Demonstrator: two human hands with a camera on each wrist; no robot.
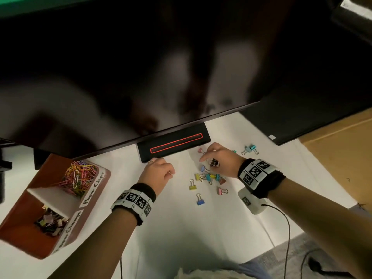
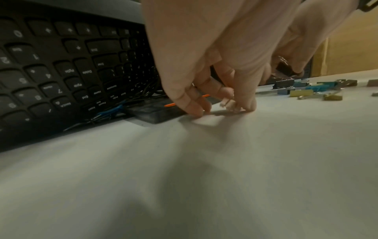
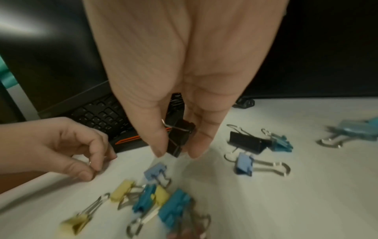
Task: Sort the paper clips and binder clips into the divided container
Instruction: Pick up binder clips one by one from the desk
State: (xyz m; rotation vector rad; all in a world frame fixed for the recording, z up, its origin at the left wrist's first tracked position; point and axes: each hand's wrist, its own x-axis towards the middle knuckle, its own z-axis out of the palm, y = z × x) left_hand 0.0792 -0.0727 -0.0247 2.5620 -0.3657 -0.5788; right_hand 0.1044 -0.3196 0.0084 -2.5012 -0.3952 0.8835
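- Right hand [image 3: 180, 90] pinched a black binder clip [image 3: 179, 137] between thumb and fingers, just above the white desk [image 1: 181, 228].
- Left hand [image 1: 159, 172] lay fingertips-down on the desk near the monitor base [image 1: 173, 146], fingers curled, pinching something small and pale; what it was, could not tell.
- Loose binder clips [image 1: 209, 178] lay scattered under and near the right hand.
- Divided container [image 1: 26, 200] stood at far left: paper clips [image 1: 78, 176] in its far compartment, binder clips in its near one.
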